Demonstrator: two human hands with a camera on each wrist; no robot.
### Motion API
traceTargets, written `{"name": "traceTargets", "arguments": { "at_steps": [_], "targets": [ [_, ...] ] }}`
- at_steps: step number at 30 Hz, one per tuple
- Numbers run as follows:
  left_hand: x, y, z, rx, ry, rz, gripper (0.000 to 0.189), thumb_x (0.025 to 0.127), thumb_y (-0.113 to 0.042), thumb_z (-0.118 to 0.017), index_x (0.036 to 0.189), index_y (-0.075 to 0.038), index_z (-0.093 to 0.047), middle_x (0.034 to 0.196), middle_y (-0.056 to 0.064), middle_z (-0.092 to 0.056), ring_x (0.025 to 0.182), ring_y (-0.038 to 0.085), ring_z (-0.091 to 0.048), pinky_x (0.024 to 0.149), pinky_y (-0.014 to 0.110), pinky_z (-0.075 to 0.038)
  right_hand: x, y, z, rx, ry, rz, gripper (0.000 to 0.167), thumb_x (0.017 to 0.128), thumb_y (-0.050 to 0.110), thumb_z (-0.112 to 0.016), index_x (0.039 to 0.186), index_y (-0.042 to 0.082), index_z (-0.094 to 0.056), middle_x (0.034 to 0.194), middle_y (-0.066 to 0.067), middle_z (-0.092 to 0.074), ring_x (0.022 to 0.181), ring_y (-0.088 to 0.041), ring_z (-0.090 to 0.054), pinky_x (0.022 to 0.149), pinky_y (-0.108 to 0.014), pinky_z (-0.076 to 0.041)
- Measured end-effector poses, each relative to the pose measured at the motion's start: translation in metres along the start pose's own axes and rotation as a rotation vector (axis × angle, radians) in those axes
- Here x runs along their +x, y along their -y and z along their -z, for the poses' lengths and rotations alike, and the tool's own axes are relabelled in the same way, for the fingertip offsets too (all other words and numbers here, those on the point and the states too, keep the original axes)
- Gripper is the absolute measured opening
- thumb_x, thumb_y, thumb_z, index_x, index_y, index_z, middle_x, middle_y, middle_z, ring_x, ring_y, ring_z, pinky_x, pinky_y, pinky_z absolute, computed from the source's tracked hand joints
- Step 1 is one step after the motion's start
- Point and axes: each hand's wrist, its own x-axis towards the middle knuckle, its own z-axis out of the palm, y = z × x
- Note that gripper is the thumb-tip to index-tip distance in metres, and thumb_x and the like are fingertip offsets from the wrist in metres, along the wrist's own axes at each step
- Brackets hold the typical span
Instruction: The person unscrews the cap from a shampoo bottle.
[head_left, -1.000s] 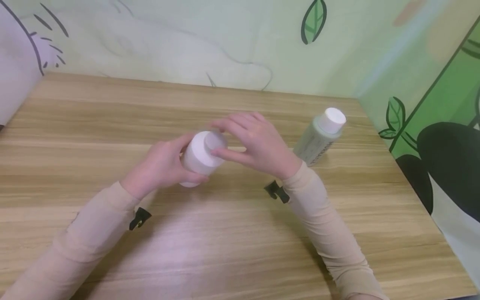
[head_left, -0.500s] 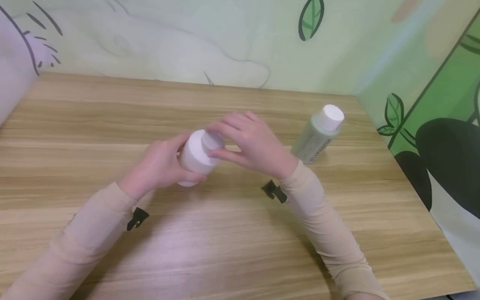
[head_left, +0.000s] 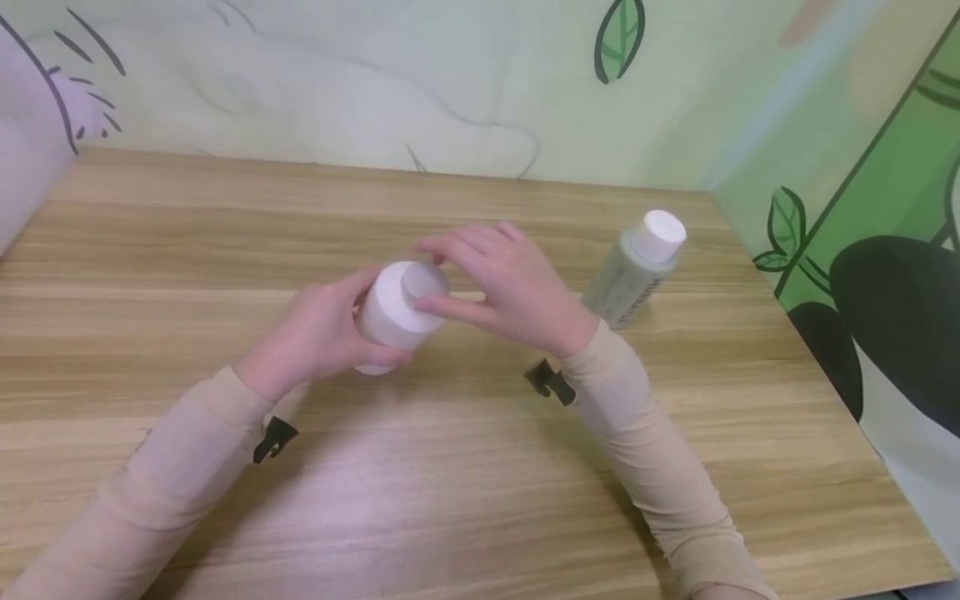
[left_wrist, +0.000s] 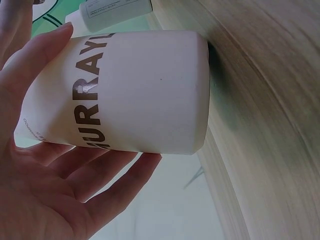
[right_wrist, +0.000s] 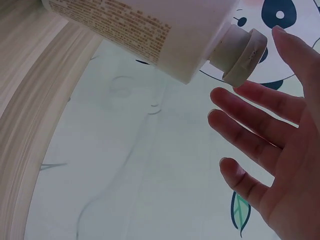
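Note:
My left hand (head_left: 318, 329) grips a white shampoo bottle (left_wrist: 150, 90) round its body, thumb on one side and fingers on the other. The bottle is held tilted, its top leaning to the right toward my other hand. Its round white cap (right_wrist: 245, 57) sits at the end of the neck. My right hand (head_left: 513, 287) is spread at that cap, with thumb and index finger on either side. In the right wrist view the thumb stands apart from the cap, and the index fingertip is at its lower edge; whether it touches is hard to tell.
A pale green bottle (head_left: 633, 267) with a white cap stands upright on the wooden table (head_left: 420, 492), beyond my right wrist. Behind the table rises a wall (head_left: 337, 92) with painted leaves and animals. Dark clips (head_left: 551, 383) hang at both wrists.
Half a second ago my right thumb and index finger closed in on the cap; now they are slightly farther apart. My left hand keeps its grip, and the head view has shifted slightly.

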Motion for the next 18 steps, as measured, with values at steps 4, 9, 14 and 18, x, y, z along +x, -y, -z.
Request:
{"name": "traceTargets", "arguments": {
  "at_steps": [4,9,14,18],
  "targets": [
    [-0.0005,-0.0006,0.0003,0.002,-0.002,0.000,0.081,0.065,-0.033,-0.088,0.133,-0.008,-0.051,0.116,0.018,-0.067,0.104,0.034,-0.064,0.092,0.052,-0.050,-0.0003,-0.0003,-0.0010,-0.010,-0.021,0.007,0.047,0.085,0.040,-0.071,0.119,0.009,-0.064,0.103,-0.001,-0.070,0.101,-0.015,-0.062,0.083,-0.033,-0.043],
    [-0.0003,-0.0003,-0.0005,0.003,-0.005,-0.005,0.080,0.064,-0.031,-0.088,0.132,-0.008,-0.051,0.116,0.017,-0.067,0.103,0.033,-0.064,0.091,0.051,-0.051,0.0001,0.0000,-0.0014,-0.017,-0.025,0.028,0.043,0.085,0.039,-0.072,0.114,0.009,-0.066,0.101,-0.001,-0.070,0.099,-0.016,-0.062,0.083,-0.032,-0.045],
    [-0.0002,-0.0003,-0.0006,0.010,-0.009,-0.021,0.080,0.065,-0.032,-0.088,0.132,-0.008,-0.051,0.115,0.017,-0.067,0.102,0.033,-0.064,0.090,0.051,-0.051,-0.0001,0.0000,-0.0008,-0.011,-0.019,0.057,0.039,0.086,0.036,-0.071,0.114,0.009,-0.067,0.105,-0.002,-0.071,0.100,-0.017,-0.063,0.079,-0.031,-0.045],
    [-0.0005,-0.0004,-0.0004,0.015,-0.010,-0.031,0.079,0.066,-0.032,-0.087,0.132,-0.008,-0.052,0.113,0.017,-0.068,0.100,0.032,-0.065,0.088,0.050,-0.052,-0.0014,-0.0009,0.0001,0.006,-0.018,0.100,0.036,0.087,0.031,-0.070,0.117,0.011,-0.068,0.105,-0.002,-0.070,0.098,-0.017,-0.063,0.077,-0.031,-0.044]
  ]
}}
